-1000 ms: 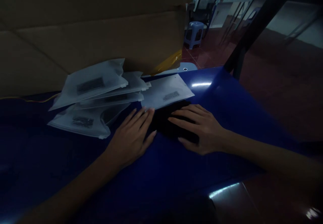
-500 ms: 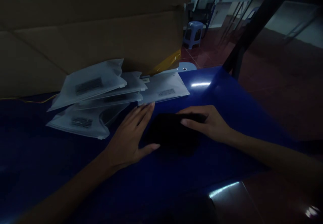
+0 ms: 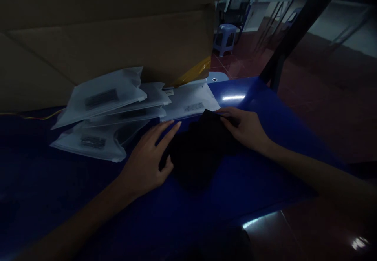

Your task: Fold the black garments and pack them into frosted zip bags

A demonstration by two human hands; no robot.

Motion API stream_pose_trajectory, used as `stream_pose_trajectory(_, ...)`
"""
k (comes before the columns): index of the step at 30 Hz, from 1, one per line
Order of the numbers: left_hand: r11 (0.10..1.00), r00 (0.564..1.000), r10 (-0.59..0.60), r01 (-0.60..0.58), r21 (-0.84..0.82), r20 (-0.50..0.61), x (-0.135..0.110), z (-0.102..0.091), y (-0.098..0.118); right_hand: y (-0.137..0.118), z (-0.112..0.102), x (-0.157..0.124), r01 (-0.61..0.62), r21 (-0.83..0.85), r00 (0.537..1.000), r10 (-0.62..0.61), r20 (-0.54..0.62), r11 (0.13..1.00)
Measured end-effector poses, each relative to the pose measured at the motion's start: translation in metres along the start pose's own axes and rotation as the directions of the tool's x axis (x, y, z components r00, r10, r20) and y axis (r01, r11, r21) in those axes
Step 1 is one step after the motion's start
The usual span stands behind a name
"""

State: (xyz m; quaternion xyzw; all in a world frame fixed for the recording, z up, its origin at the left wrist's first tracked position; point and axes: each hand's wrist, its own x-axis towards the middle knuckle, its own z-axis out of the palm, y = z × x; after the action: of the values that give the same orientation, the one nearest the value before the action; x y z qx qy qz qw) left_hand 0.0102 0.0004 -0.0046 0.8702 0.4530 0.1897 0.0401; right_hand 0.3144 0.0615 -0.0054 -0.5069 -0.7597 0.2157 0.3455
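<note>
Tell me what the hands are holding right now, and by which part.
The right hand appears to pinch the dark cloth by its upper right edge, with its fingers. The left hand holds nothing; it only touches the cloth's left side.

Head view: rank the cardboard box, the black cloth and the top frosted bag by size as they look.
1. Cardboard box, clearly largest.
2. Black cloth and top frosted bag: too alike to rank; the cloth is nearer the camera.

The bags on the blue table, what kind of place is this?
Probably a packing room: a big cardboard carton, labelled frosted plastic bags, and a blue table to work on.
</note>
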Motion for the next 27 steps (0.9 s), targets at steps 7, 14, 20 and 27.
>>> stream_pose_trajectory(7,0.945,0.936,0.325,-0.317,0.076,-0.134,0.000,0.000,0.002,-0.022,-0.001,-0.012,0.320,-0.217,0.947,-0.312,0.071,0.922)
stream_pose_trajectory(14,0.939,0.935,0.344,-0.343,0.029,-0.089,-0.002,-0.005,0.007,-0.023,0.000,-0.013,0.191,-0.177,0.982,-0.185,0.047,0.966)
stream_pose_trajectory(20,0.959,0.981,0.178,-0.156,0.238,-0.074,-0.003,-0.016,0.003,-0.016,-0.013,-0.006,-0.020,-0.245,0.998,0.004,-0.067,0.969)
stream_pose_trajectory(27,0.941,0.999,-0.008,-0.006,0.340,0.037,-0.007,-0.021,-0.007,0.004,-0.025,0.000,-0.023,-0.599,0.989,0.107,0.105,0.801)
